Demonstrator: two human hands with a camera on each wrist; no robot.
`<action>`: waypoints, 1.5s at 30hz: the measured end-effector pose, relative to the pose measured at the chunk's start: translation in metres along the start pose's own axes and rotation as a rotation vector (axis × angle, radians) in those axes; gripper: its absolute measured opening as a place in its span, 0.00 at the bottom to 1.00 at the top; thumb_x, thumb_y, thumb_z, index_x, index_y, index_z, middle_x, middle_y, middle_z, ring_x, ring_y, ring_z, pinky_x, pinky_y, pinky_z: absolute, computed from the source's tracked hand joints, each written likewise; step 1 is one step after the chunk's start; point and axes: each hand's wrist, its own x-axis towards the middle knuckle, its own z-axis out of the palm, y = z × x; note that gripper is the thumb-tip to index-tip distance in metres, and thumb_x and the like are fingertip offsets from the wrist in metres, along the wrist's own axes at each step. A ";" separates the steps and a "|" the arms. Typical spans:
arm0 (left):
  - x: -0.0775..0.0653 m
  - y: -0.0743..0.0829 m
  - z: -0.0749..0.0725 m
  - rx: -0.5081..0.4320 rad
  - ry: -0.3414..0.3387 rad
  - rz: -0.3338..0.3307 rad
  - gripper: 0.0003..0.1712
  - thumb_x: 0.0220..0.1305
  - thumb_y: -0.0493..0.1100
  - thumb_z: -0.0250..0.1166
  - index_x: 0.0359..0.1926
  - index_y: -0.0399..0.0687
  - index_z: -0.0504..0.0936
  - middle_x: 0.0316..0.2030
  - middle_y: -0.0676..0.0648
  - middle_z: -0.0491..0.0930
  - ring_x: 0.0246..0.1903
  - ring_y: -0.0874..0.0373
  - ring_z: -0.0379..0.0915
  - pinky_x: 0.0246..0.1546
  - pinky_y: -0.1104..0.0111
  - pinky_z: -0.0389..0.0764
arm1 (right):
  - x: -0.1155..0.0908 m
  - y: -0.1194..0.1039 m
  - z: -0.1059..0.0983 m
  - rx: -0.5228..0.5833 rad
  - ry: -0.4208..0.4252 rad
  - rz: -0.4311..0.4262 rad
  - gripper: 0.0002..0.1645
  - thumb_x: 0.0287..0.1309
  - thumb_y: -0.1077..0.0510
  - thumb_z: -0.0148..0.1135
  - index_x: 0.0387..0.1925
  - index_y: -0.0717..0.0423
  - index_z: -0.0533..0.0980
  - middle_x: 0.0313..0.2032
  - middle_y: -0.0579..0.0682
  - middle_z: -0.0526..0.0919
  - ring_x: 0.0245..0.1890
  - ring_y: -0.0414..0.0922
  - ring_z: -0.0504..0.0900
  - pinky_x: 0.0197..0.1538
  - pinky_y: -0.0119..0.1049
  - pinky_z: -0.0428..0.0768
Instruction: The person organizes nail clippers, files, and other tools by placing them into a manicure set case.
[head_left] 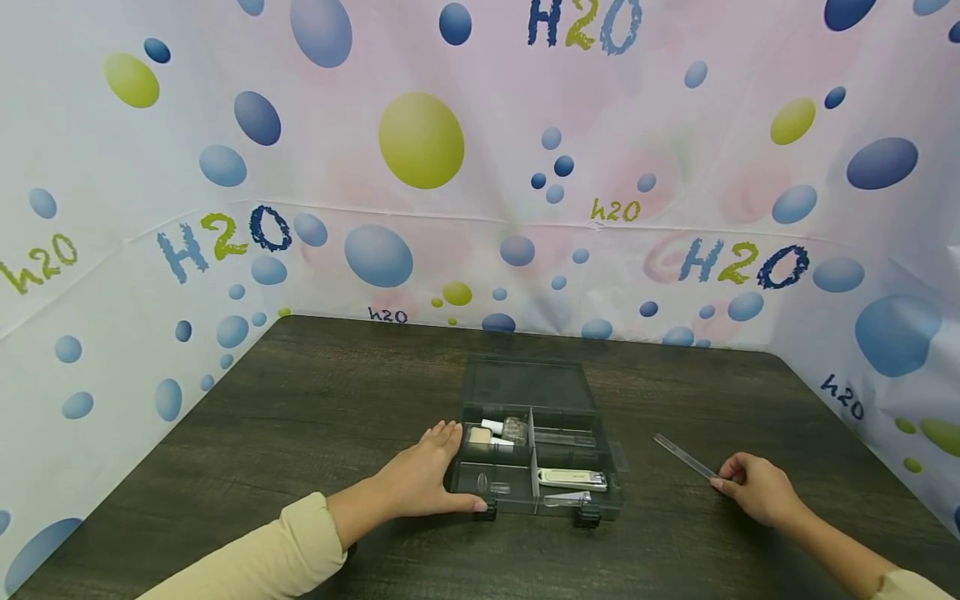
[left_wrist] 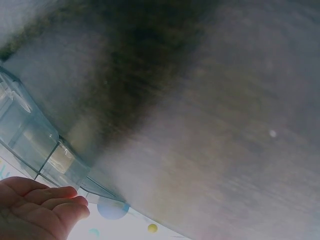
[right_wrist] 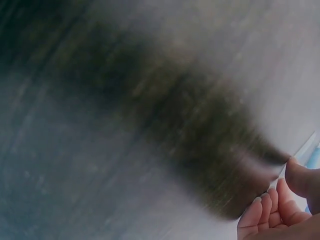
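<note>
A clear, flat strip (head_left: 684, 455) is pinched at its near end between the thumb and fingers of my right hand (head_left: 761, 489), right of the box. The right wrist view shows the same pinch (right_wrist: 280, 200) low at the right edge. My left hand (head_left: 422, 477) rests with straight fingers along the left side of a dark translucent divided box (head_left: 504, 504), whose lid (head_left: 528, 383) lies back. Inside are nail polish bottles (head_left: 514, 429), a nail clipper (head_left: 572, 478), a smaller clear-and-metal item (head_left: 567, 499) and small clear pieces (head_left: 492, 485).
The dark wood-grain table (head_left: 360, 375) spreads around the box on all sides. A white sheet (head_left: 480, 200) printed with blue and green dots stands behind it and along both sides. Two black latches (head_left: 587, 517) stick out at the box's front.
</note>
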 end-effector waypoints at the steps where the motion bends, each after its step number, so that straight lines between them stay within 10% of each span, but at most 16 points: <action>1: 0.000 0.000 0.000 0.002 0.000 0.000 0.61 0.49 0.72 0.62 0.68 0.31 0.54 0.68 0.33 0.54 0.69 0.39 0.49 0.61 0.47 0.65 | 0.000 0.000 0.000 -0.002 0.000 0.000 0.11 0.55 0.60 0.63 0.28 0.65 0.72 0.25 0.50 0.75 0.26 0.41 0.70 0.29 0.35 0.68; 17: 0.000 0.001 0.001 0.006 -0.002 -0.003 0.61 0.49 0.72 0.61 0.68 0.31 0.54 0.68 0.32 0.54 0.68 0.38 0.49 0.62 0.47 0.64 | -0.003 -0.007 0.000 -0.022 0.118 -0.091 0.07 0.51 0.64 0.64 0.27 0.65 0.75 0.25 0.49 0.79 0.26 0.43 0.77 0.28 0.38 0.76; 45: -0.001 -0.001 0.001 -0.007 -0.006 -0.001 0.61 0.49 0.72 0.61 0.68 0.31 0.53 0.68 0.32 0.53 0.68 0.38 0.49 0.61 0.46 0.64 | 0.004 -0.018 0.009 -0.003 0.022 -0.094 0.06 0.54 0.65 0.61 0.27 0.64 0.73 0.24 0.49 0.73 0.24 0.41 0.68 0.27 0.34 0.67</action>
